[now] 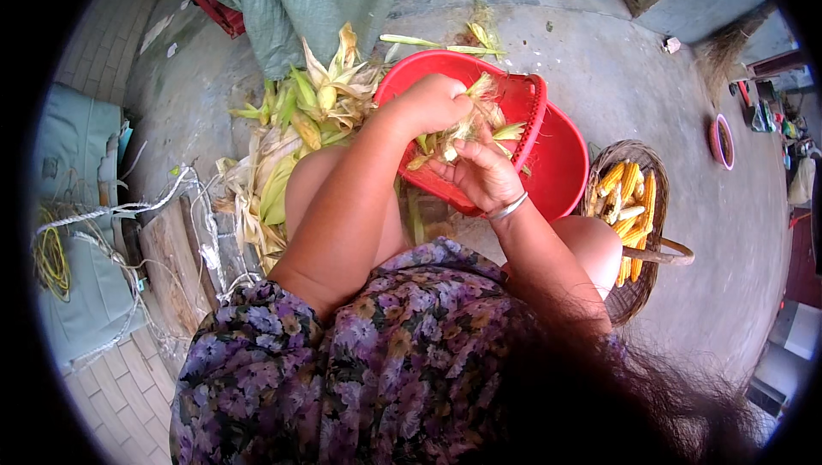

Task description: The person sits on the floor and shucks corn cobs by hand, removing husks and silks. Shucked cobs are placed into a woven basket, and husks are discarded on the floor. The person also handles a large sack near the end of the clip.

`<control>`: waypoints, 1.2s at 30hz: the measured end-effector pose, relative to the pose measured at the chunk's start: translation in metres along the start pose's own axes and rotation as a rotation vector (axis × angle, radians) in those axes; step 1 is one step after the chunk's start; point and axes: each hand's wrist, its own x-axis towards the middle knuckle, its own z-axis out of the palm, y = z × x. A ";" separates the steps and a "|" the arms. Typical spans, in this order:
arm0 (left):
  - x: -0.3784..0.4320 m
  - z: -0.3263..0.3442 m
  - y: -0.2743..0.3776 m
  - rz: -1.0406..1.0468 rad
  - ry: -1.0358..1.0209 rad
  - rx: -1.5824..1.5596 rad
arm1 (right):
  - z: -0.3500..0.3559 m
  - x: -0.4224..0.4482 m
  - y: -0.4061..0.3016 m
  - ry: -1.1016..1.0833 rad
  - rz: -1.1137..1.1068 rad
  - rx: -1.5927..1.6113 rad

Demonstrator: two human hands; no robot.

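Observation:
My left hand (431, 104) is closed around the upper end of a bundle of corn husk and silk (474, 119). My right hand (483, 173), with a silver bangle at the wrist, has its thumb and fingers around the lower end of the same bundle, near a pale stub. Whether an ear sits inside is hidden. Both hands are over a red plastic basket (424, 61) with a perforated rim, where loose husk pieces show. This basket overlaps a red basin (568, 147). Beyond my right knee, a wicker basket (661, 189) holds several husked yellow corn cobs (632, 185).
Unhusked ears and husks (314, 102) lie heaped at my left, against a green cloth sheet (308, 2). White rope (154, 201) crosses a wooden board (173, 253) farther left. A pink basin (722, 142) and a straw broom (725, 57) are at the right.

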 end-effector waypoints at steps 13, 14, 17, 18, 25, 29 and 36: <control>0.006 0.001 -0.002 -0.033 -0.005 -0.015 | -0.012 -0.001 -0.003 -0.125 -0.014 -0.349; 0.006 0.001 -0.004 -0.017 0.004 -0.021 | -0.014 -0.001 -0.004 -0.138 -0.014 -0.396; 0.006 0.005 -0.006 -0.026 0.018 0.018 | -0.017 -0.001 -0.004 -0.131 -0.045 -0.267; 0.006 0.007 -0.004 -0.021 0.011 0.024 | -0.020 0.000 -0.005 -0.111 -0.027 -0.239; 0.004 0.018 0.002 0.004 0.006 0.093 | -0.015 0.003 0.000 0.158 0.018 -0.350; 0.004 0.014 0.005 -0.034 -0.014 0.080 | -0.022 0.006 0.000 0.152 0.077 -0.675; 0.001 -0.002 -0.002 -0.104 -0.013 -0.046 | -0.030 0.012 -0.006 0.018 -0.050 -0.865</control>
